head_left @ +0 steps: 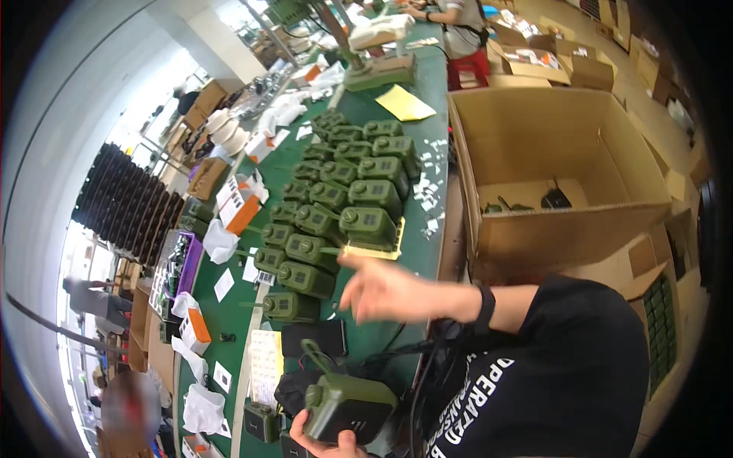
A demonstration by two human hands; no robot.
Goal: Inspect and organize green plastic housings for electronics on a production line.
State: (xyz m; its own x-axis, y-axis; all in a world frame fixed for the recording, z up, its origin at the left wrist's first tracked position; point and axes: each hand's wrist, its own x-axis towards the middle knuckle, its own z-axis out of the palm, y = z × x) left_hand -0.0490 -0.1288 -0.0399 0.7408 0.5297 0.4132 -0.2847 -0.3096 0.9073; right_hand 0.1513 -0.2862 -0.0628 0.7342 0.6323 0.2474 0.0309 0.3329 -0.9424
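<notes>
My left hand (330,443) grips a green jerrycan-shaped device (347,403) with a dark front panel and a green loop at its top. Its thumb and fingers press on the lower part, low in the view. My right hand (382,290), slightly blurred and wearing a black wristband, hovers over the table with fingers apart and nothing visible in them. It is nearest to the front end of several rows of matching green devices (305,276) standing on the green table. Beneath it lie a black flat object (314,338) and a pale sticker sheet (266,366).
A large cardboard box (550,229) with a few green devices inside stands right of the table. Yellow paper (405,103), white paper scraps (431,183) and orange-white boxes (238,206) lie about. A machine base (379,72) stands at the far end; a person (462,30) sits there.
</notes>
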